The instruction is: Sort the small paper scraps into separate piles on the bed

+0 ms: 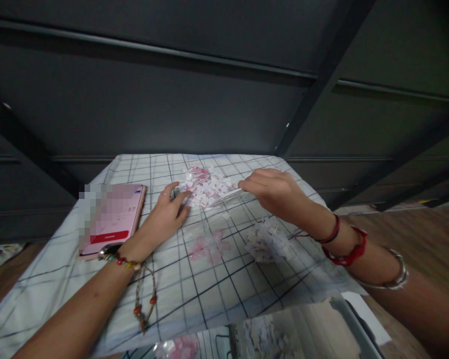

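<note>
A heap of small white and pink paper pieces point(209, 188) lies at the far middle of the cloth, apparently in or on a clear plastic bag point(230, 197). At the heap's left edge, my left hand point(169, 212) rests with fingers spread, their tips touching it. My right hand point(275, 190) is closed in a pinch at the bag's right edge. Closer to me lie a clear packet of pink pieces point(209, 246) and a pile of whitish paper bits point(268, 241).
A pink phone point(112, 219) lies at left on the checked cloth point(209, 284). In front is an open container point(353, 324) holding paper bits, beside another packet of pink pieces point(177, 347). A dark panelled wall point(179, 99) stands behind the table.
</note>
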Available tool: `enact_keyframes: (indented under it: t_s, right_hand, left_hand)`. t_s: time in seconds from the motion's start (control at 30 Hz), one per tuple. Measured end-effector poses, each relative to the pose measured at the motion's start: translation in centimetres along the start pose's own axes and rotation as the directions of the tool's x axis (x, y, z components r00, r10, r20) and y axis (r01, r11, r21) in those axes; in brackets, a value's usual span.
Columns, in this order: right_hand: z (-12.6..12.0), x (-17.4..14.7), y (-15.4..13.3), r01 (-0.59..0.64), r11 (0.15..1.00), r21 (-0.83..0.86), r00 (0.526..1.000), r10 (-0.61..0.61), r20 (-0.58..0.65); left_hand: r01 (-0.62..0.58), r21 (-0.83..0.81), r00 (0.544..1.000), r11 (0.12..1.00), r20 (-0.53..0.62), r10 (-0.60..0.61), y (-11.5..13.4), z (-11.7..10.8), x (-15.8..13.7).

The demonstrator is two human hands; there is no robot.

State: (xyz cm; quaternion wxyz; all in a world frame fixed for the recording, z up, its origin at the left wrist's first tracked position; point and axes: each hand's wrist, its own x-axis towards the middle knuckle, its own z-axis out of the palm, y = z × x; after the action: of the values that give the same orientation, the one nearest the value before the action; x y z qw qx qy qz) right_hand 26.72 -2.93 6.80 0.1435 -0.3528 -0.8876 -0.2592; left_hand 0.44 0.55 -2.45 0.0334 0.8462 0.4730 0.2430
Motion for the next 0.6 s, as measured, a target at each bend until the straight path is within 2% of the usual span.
enact_keyframes:
  t_s: [0.17,0.3,0.43,0.6]
  right_hand:
    - [-1.0,-0.8,0.4,0.017,1.0,-0.002,0.999,-0.017,0.038]
    - [-2.0,-1.4,0.9,-0.025,0.999,-0.037,0.997,0.028,0.07]
    - [-0.9,-0.9,0.5,-0.041,0.999,-0.024,0.998,0.042,0.047]
    - [-0.3,-1.0,0.4,-0.021,1.0,0.02,0.995,0.019,0.102]
  left_hand:
    - [-0.006,-0.007,1.0,1.0,0.012,0.006,0.0,-0.1,0.0]
    - [-0.005,-0.014,1.0,1.0,0.009,0.005,-0.1,0.1,0.0]
    - [-0.004,0.006,1.0,1.0,0.01,0.004,0.1,0.1,0.1]
    - [0.007,0.022,1.0,1.0,0.029,-0.007,0.1,0.2,0.1]
